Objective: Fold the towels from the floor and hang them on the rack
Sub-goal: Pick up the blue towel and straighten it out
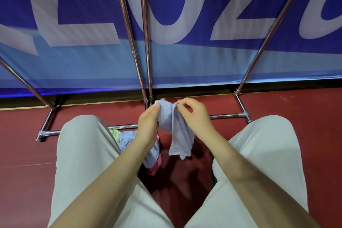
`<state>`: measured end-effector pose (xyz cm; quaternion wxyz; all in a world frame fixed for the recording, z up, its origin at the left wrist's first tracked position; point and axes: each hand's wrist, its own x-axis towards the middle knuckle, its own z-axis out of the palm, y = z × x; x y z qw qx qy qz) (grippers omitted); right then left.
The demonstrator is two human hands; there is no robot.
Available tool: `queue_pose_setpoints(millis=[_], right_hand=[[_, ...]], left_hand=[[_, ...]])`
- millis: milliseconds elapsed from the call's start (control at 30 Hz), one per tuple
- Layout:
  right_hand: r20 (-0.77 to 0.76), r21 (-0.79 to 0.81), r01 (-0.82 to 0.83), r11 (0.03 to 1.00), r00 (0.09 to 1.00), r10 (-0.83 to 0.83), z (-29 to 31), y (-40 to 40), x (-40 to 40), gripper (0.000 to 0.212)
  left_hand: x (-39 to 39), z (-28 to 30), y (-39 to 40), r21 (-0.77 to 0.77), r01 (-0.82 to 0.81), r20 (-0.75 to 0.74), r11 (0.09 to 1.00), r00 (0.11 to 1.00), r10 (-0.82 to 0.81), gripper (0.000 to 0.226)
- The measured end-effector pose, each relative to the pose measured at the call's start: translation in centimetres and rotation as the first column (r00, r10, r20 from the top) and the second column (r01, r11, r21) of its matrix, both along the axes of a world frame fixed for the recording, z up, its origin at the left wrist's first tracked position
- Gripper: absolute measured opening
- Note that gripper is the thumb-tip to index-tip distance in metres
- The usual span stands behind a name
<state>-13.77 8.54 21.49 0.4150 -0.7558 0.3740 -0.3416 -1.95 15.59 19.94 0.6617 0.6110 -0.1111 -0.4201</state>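
Crouching over the dark red floor [296,144] in pale beige trousers [83,163], the person has both hands raised between the knees with one small pale lavender-blue cloth towel [177,129] hanging between them. The left hand [148,126] pinches one top corner of it between thumb and fingers, and the right hand [196,116] pinches the top edge just beside, so the cloth is gathered into a narrow drape with its lower end dangling free above the floor. I would judge this an early stage of folding: the towel is lifted but shows no tidy fold yet. Below the left forearm lies a small heap of more towels [127,140], pale blue on top with a pink one and a bit of yellow-green showing at its edges, so several remain to be picked up. No basket or bin is in sight; the heap sits straight on the floor. Beyond the hands stands the shiny chrome tube rack [146,42], its base bars on the floor and its uprights rising out of view; no towel hangs on the parts I can see. Behind it stretches a blue banner with big pale letters [185,15].
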Motion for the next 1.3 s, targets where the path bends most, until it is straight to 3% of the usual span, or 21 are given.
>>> queue_pose_setpoints(millis=[167,333,500,700,800,867,967,1133,1300], right_hand=[[-0.134,0.042,-0.019,0.999,0.991,0.024,-0.5,0.3,0.2,0.019],[-0.024,0.100,-0.034,0.994,0.999,0.037,-0.2,0.6,0.4,0.018],[0.027,0.255,-0.081,0.964,0.997,0.076,0.5,0.9,0.4,0.016],[0.131,0.439,-0.209,0.874,0.977,0.168,1.6,1.8,0.0,0.022],[0.065,0.330,-0.141,0.933,0.990,0.127,1.2,1.9,0.1,0.025],[0.044,0.243,-0.051,0.969,0.998,0.042,0.7,1.4,-0.1,0.018],[0.071,0.229,0.045,0.972,0.995,-0.063,0.5,0.7,-0.4,0.008],[0.046,0.248,0.072,0.966,0.995,-0.086,0.5,0.5,-0.3,0.004],[0.073,0.339,0.106,0.935,0.988,-0.139,0.1,0.6,-0.2,0.004]], left_hand=[[-0.3,0.2,0.5,-0.083,0.112,0.041,0.990,0.993,-0.109,0.033],[-0.9,-0.1,0.3,-0.062,0.090,0.024,0.994,0.996,-0.088,0.029],[-1.7,-0.2,0.2,-0.035,0.126,0.038,0.991,0.991,-0.125,0.030],[-2.1,0.0,0.3,-0.180,0.205,-0.088,0.962,0.971,-0.224,0.027],[-1.7,0.0,0.2,-0.183,0.189,-0.201,0.965,0.954,-0.225,0.024],[-1.9,0.1,0.3,-0.169,0.259,-0.182,0.951,0.940,-0.288,0.025],[-2.5,0.3,0.2,-0.139,0.297,-0.137,0.945,0.939,-0.315,0.035],[-2.6,0.3,0.1,-0.111,0.278,-0.115,0.954,0.950,-0.290,0.056],[-3.1,-0.1,0.1,-0.132,0.294,-0.130,0.947,0.942,-0.310,0.026]])
